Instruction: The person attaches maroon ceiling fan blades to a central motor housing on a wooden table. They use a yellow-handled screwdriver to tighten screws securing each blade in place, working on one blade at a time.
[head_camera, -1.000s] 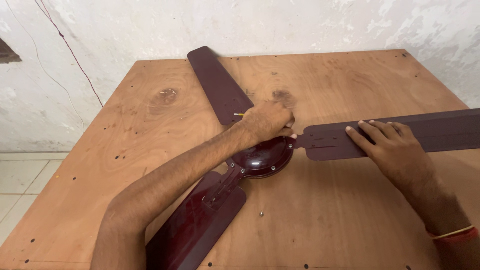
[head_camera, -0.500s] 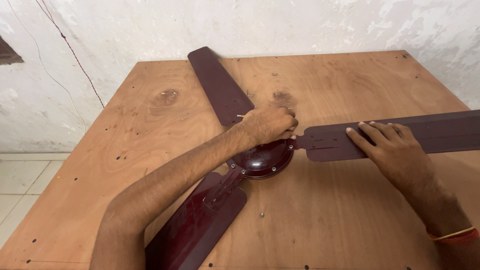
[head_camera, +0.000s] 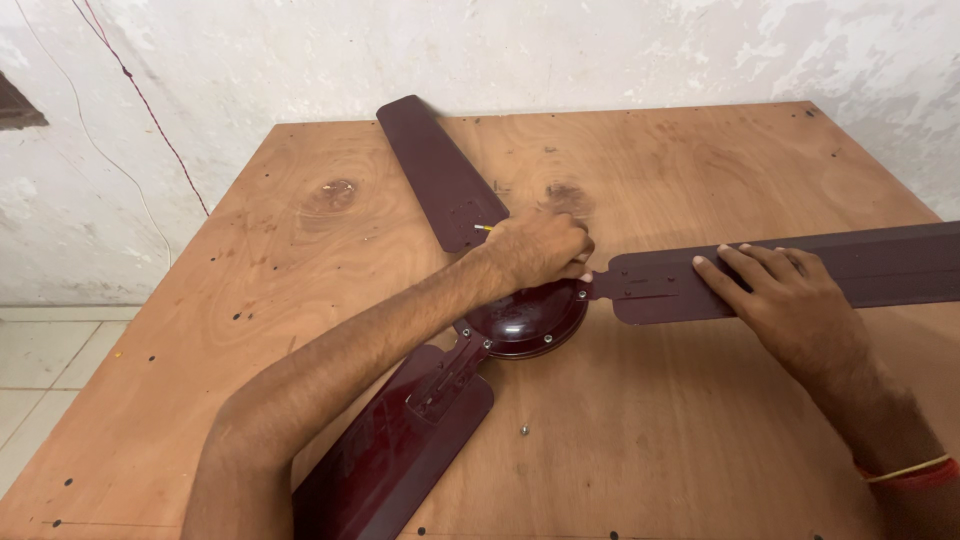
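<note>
- Head view: a maroon ceiling fan (head_camera: 527, 318) lay flat on the wooden tabletop (head_camera: 300, 260), its domed motor hub near the middle.
- Left hand (head_camera: 535, 248) was curled closed at the hub's far edge, fingers bunched around a thin tool with a yellow tip (head_camera: 483, 228); the working end was hidden under the fist.
- Right hand (head_camera: 790, 300) lay spread, palm down, pressing the right blade (head_camera: 880, 262) near its root against the tabletop.
- Far blade (head_camera: 435, 170) reached toward the wall; the near blade (head_camera: 400, 450) ran under the left forearm.
- A small loose screw (head_camera: 523, 431) sat on the tabletop just in front of the hub.
- Judged by its look, the fan was heavy at the hub and stiff, the thin glossy blades slippery and liable to bend; hub or blade roots seemed the safest hold.
</note>
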